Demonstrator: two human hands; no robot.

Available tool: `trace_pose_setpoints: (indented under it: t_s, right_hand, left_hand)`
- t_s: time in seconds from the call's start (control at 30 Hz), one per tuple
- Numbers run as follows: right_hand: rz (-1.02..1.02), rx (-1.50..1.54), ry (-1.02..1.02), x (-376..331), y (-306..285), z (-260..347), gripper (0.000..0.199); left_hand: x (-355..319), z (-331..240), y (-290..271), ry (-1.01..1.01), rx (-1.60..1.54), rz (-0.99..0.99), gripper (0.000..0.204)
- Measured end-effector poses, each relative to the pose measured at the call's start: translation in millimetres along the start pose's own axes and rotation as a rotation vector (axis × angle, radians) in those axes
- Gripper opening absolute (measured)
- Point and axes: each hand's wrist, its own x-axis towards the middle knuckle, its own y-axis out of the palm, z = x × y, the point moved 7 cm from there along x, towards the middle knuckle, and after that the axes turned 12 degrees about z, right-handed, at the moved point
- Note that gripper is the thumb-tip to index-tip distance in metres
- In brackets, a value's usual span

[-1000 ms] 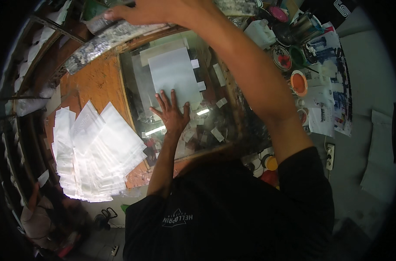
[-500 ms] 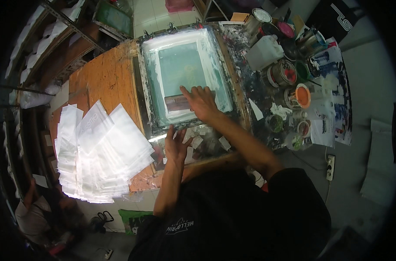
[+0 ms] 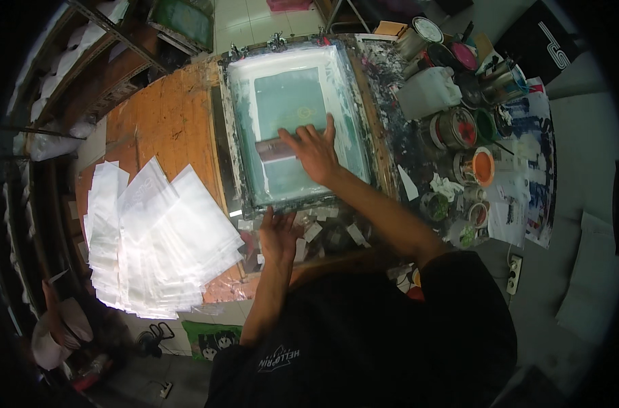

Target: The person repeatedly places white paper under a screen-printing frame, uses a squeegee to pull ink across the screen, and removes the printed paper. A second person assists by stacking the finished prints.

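Nearest, the person's dark-sleeved torso is filling the lower edge. The left hand [image 3: 277,234] is lying flat, grip released, fingers spread on the near rail of the printing screen frame [image 3: 236,170], among taped paper scraps. To its left, a fanned stack of clear plastic bags [image 3: 153,238] is spreading over the orange wooden worktop [image 3: 163,119], overhanging its near edge. Farther out, the right hand [image 3: 314,151] is pressing down on a squeegee [image 3: 277,149], its grip closing over the bar's right end, in the middle of the teal mesh of the screen. On the right, open ink tins [image 3: 455,129] are crowding the paint-splashed side: an orange one [image 3: 483,166], a green one, a pink one, beside a white plastic jug [image 3: 428,92] and printed paper sheets [image 3: 527,183]. Beyond, shelves with white bundles are running along the left, and pale floor tiles are showing at the top.
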Motion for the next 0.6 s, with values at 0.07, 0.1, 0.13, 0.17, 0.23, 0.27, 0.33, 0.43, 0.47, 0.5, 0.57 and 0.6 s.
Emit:
trace_pose_setpoints:
  t_s: [0.07,0.1,0.13,0.17,0.23,0.27,0.33,0.43,0.47,0.5,0.57,0.6]
  right_hand:
    - [-0.027,-0.023,0.01,39,2,-21,0.064]
    - [-0.034,-0.041,0.02,60,4,-32,0.064]
    - [-0.042,-0.063,0.033,83,6,-46,0.064]
    - [-0.052,-0.087,0.049,101,6,-60,0.064]
    - [-0.041,-0.138,0.094,134,6,-90,0.065]
    - [-0.034,-0.159,0.105,144,3,-91,0.065]
    - [0.152,-0.047,0.127,146,9,-97,0.066]
    - [0.373,0.126,0.029,107,1,-73,0.056]
    - [0.377,0.156,-0.005,82,-4,-59,0.056]
    - [0.311,0.175,0.003,52,-15,-41,0.055]
    - [0.244,0.189,-0.019,-2,-30,-11,0.057]
    - [0.131,0.231,-0.066,-26,-44,5,0.059]
  left_hand:
    - [2,3,-5,-0.005,-0.001,0.012,0.086]
    - [2,5,-8,-0.009,0.001,0.016,0.085]
    - [4,6,-11,-0.018,-0.01,0.003,0.084]
    - [6,7,-13,-0.028,-0.018,-0.008,0.084]
    - [9,6,-12,-0.039,-0.016,-0.017,0.083]
    - [8,5,-12,-0.032,-0.014,-0.022,0.083]
    - [6,3,-13,-0.013,-0.04,-0.052,0.066]
    - [2,7,-24,0.019,-0.127,-0.114,0.038]
    - [7,11,-35,0.002,-0.127,-0.103,0.039]
    - [9,15,-41,-0.013,-0.128,-0.091,0.039]
    - [7,15,-39,-0.035,-0.121,-0.076,0.048]
    - [5,14,-36,-0.047,-0.114,-0.07,0.056]
